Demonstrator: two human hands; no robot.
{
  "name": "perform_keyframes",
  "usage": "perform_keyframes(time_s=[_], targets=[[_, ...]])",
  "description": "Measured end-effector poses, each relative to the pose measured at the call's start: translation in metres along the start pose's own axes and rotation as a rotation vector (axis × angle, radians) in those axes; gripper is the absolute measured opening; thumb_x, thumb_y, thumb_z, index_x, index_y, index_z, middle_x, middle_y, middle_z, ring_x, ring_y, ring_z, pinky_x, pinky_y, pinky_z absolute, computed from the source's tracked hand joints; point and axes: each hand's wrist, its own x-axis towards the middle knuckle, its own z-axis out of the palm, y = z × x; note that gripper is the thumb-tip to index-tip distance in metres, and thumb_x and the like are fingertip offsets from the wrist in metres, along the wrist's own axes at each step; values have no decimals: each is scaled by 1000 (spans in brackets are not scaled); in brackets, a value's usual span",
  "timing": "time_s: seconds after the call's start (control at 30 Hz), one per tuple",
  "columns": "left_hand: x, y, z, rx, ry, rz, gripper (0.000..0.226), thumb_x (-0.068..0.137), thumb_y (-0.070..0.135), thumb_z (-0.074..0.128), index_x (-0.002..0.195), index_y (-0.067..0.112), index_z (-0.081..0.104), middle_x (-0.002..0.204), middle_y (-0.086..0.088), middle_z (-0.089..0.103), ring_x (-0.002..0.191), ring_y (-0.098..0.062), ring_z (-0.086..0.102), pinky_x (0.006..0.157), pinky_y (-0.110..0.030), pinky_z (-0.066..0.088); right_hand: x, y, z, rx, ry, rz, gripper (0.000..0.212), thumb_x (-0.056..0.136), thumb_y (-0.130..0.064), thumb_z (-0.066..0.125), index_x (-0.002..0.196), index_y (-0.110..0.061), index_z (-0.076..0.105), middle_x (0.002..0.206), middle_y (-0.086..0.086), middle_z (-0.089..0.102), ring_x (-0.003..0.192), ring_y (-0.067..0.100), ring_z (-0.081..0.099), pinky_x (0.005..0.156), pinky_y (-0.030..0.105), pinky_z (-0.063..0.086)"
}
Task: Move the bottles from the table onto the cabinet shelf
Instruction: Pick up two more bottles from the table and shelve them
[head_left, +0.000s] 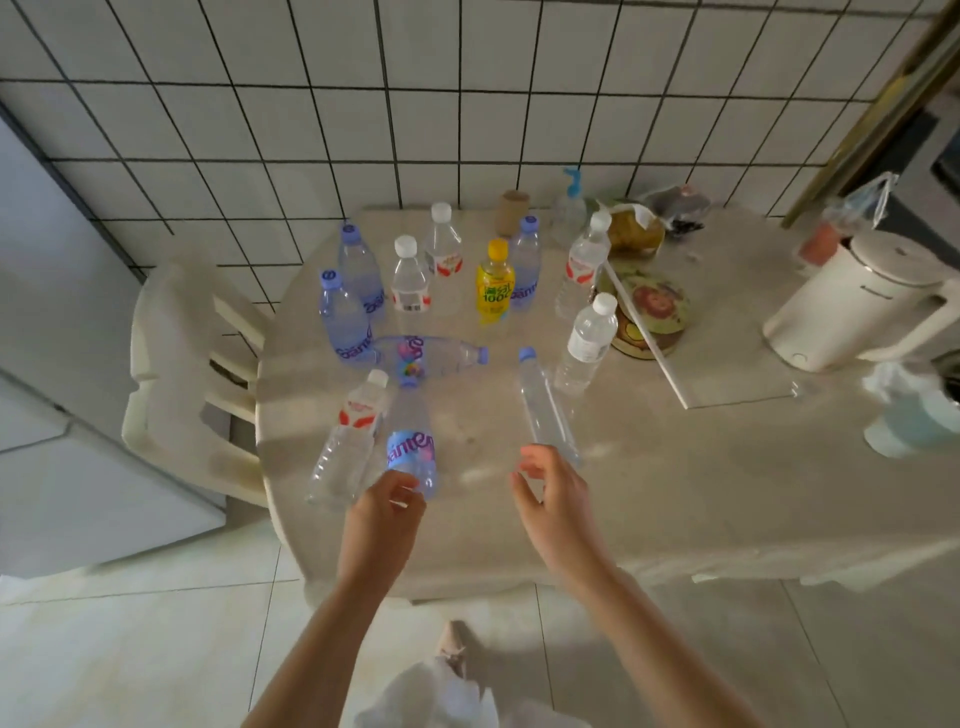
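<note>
Round pale surface (675, 493) against a white tiled wall (363, 104); cream chair (176, 353) tucked at its left edge. White kettle (852, 296) stands at the right side of the surface.

Bottles, all on the surface. Far group, upright: two blue-capped bottles (358, 270) at the left, one just nearer than the other; two white-capped clear bottles (410, 275) near centre; yellow bottle (495, 280) beside another blue-capped one; two more clear white-capped bottles (584, 343) toward the right, next to a patterned round tin (649, 306).

Lying down, nearer: blue-capped bottle (431, 356) on its side, cap to the right; red-labelled clear bottle (348, 441) at near left; blue-labelled bottle (413, 441) just beside it, cap pointing far; unlabelled clear bottle (545, 405) right of centre, blue cap at far end.

Left hand (387, 512): fingers curled, tips touching the base of the blue-labelled bottle, not closed round it. Right hand (550, 493): fingers loosely bent, open, just short of the near end of the unlabelled clear bottle, holding nothing.
</note>
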Motion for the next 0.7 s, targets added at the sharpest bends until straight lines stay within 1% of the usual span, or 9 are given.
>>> perform_keyframes(time_s=[0.07,0.13,0.2,0.3,0.4,0.53,0.57,0.63,0.7], targets=[[29,0,-7,7,15,-23,16,84,9,63,96,15,70,80,1,65,77,-21,63,68,-27,45,25,-4,12,-3,-10,30,28,86,-13,66,112,-6,59,101,9,68,95,22,64,84,26,44],[53,-5,-12,20,27,-52,19,83,8,61,98,15,70,82,-1,65,80,-24,63,69,-29,46,44,-7,27,0,-75,102,30,86,-15,67,112,-4,58,101,11,68,94,25,65,85,30,46],[74,-12,-16,62,38,-62,20,82,9,62,100,14,69,90,-6,68,81,-23,62,70,-27,43,61,-12,44,2,-143,172,32,86,-19,67,112,-4,58,103,12,68,96,28,65,86,33,46],[97,-21,-20,150,66,-79,31,79,7,68,110,10,66,106,-12,67,94,-28,61,78,-32,46,86,-21,66,15,-251,288,38,86,-26,66,117,-4,57,109,11,68,104,27,63,89,29,42],[115,-27,-21,247,77,-123,46,77,9,70,122,10,60,118,-15,61,109,-34,52,94,-41,43,107,-30,85,33,-346,391,46,86,-30,66,122,-5,54,114,11,67,111,26,59,89,26,41],[134,-38,-17,298,16,-235,60,76,17,73,131,14,49,130,-15,52,118,-36,46,100,-43,40,128,-36,114,-47,-463,465,60,82,-40,68,125,-3,50,125,15,61,119,30,55,93,29,42],[138,-39,-15,303,12,-255,61,76,20,74,131,14,48,131,-14,50,118,-36,46,99,-43,40,132,-37,122,-55,-483,490,66,78,-45,70,125,-3,49,126,15,60,118,32,56,94,31,44],[148,-41,-12,304,25,-278,61,74,23,75,129,15,48,128,-14,50,116,-36,48,97,-43,42,139,-39,137,-60,-512,541,82,67,-56,74,125,-5,47,126,17,58,115,34,58,93,42,50],[158,-43,-10,298,13,-303,62,73,26,76,127,15,46,125,-14,51,114,-37,50,94,-44,45,146,-42,150,-63,-525,597,91,62,-59,77,128,-6,43,128,16,55,115,33,57,91,47,52]])
